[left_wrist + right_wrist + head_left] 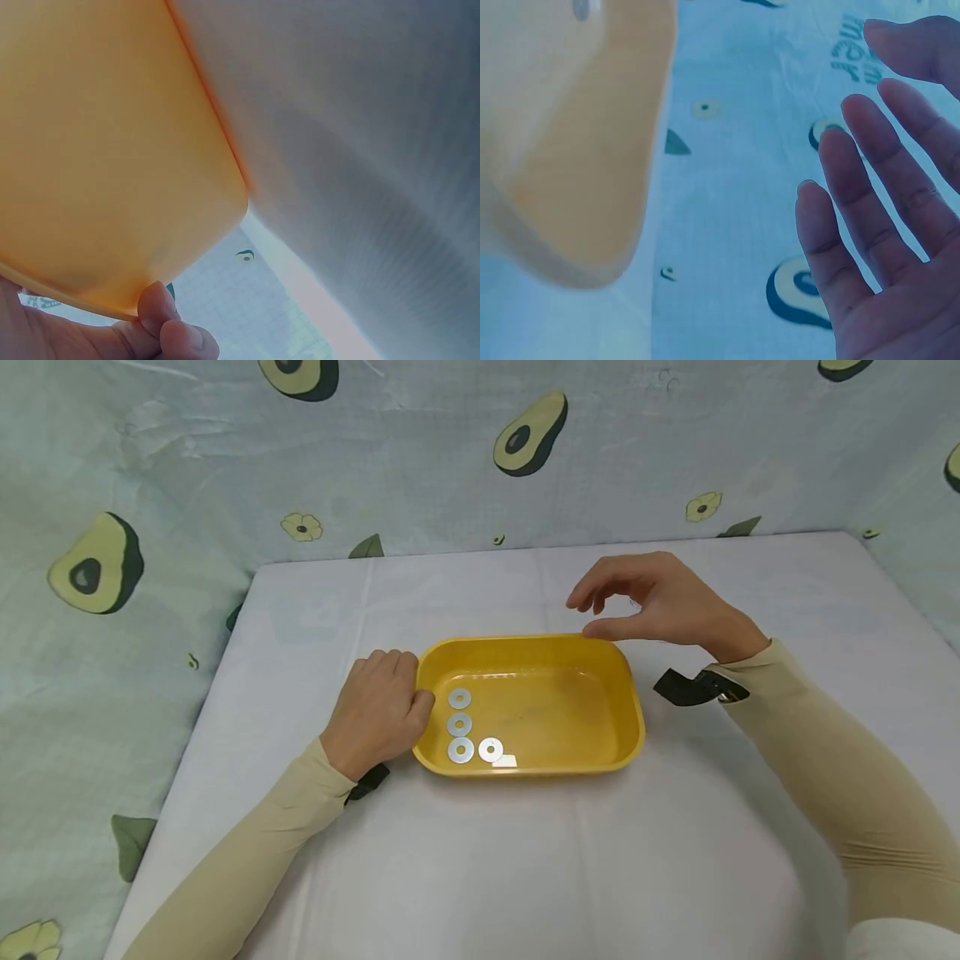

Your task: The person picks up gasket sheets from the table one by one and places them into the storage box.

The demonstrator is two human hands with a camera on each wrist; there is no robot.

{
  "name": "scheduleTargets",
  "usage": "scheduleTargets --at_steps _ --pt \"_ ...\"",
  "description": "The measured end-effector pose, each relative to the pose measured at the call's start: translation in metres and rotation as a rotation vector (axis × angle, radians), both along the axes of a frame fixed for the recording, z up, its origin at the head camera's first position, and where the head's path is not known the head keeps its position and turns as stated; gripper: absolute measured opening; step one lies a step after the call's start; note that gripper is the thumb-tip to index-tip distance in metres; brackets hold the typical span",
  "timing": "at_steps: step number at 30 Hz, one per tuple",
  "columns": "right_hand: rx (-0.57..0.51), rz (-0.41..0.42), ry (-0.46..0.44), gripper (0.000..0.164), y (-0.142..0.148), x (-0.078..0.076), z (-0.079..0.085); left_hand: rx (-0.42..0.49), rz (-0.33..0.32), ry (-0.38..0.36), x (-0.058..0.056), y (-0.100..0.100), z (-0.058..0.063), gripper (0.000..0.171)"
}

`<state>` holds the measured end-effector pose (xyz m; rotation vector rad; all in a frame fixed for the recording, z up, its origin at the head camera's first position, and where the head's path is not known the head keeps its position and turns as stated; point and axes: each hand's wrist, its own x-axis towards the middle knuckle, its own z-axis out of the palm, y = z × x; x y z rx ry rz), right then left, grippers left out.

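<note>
A yellow plastic tray (555, 710) sits mid-table, its outer wall (112, 150) filling much of the left wrist view. My left hand (384, 706) grips its left rim, the thumb over the edge and the other fingers curled beneath. Several flat metal washers (460, 724) lie at the tray's left end: three in a column, with another washer (491, 750) beside the lowest. Over the far right corner hovers my right hand (660, 602), its fingers loosely bent and spread from the thumb. In the right wrist view that palm (900, 315) holds nothing.
White cloth (480, 860) covers the table. Behind it and along the left hangs a pale curtain (420, 460) printed with avocados and flowers. A black strap (697, 687) sticks out from the right wrist.
</note>
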<state>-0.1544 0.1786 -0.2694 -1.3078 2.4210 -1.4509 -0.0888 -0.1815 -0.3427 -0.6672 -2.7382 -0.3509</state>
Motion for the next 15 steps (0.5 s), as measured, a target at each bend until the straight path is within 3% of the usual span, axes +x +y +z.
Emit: scheduleTargets --at_steps 5,15 --pt "-0.154 -0.054 -0.068 0.032 0.015 -0.009 -0.009 0.001 0.003 -0.005 0.000 0.000 -0.001 0.014" --pt "-0.351 -0.192 -0.208 0.031 0.045 -0.022 -0.027 0.010 -0.008 0.017 -0.001 0.000 -0.002 0.014"
